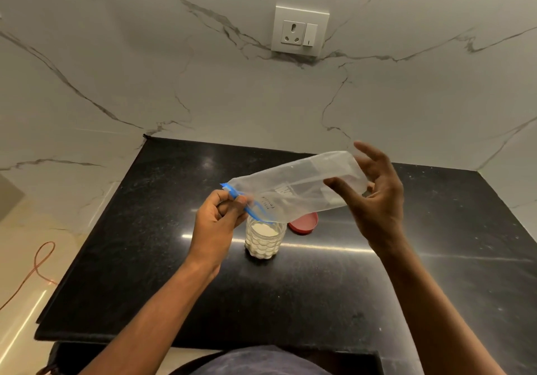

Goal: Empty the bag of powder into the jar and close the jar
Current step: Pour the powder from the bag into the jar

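Evidently light, limp, slippery bag; pinched at zip by left hand, at 2 o'clock end by right hand; sound holds.

clear bag with blue zip strip, red lid, black speckled counter, grey-veined white wall.

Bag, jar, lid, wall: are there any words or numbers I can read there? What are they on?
Nothing here can be read for sure.
bag: dark printed letters near its middle, too blurred to read.
switch by the socket: a tiny mark, too small to tell.
jar and red lid: no writing shows.
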Demonstrator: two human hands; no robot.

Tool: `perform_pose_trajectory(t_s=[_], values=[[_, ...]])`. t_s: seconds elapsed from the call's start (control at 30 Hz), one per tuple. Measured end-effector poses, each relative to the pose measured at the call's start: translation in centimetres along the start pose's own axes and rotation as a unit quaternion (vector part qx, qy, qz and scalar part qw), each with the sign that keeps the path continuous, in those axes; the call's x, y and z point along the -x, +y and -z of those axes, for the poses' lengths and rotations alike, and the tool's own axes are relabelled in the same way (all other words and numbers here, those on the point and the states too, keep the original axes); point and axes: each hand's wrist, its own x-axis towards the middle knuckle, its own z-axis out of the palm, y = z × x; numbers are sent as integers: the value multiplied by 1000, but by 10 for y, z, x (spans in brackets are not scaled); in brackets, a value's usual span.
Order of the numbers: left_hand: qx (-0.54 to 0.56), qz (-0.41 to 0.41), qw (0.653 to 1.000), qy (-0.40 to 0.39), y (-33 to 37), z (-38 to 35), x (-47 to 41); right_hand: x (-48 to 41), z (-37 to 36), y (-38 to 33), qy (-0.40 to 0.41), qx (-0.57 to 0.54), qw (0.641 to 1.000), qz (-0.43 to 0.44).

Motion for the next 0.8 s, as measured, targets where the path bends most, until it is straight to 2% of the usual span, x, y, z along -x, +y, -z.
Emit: perform_pose_trajectory(t_s=[0.13,0.3,0.4,0.47,0.57,0.63,0.73,0.8], values=[[-8,-19,1000,-8,8,-4,-1,-5,-4,-11,34,-32,999,12],[-35,-61,997,2,27,-5,-12,-6,-5,-5,72,-115,986,-96],[-73,-90,993,-9,41,-5,-21,-3,-1,-2,77,-154,977,-125],[-98,-110,989,-22,52,-7,-26,-4,2,-2,94,-141,978,-124],[-151,-158,976,-24,68,-12,-32,-5,6,-9,124,-56,986,-93],[-188,-203,961,-15,80,-16,-35,-5,3,-21,121,-27,991,-43],[-242,-280,929,-21,102,-23,-36,-9,-15,-48,71,4,996,60],[-289,-338,895,-28,118,-29,-35,-17,-32,-62,14,29,995,92]])
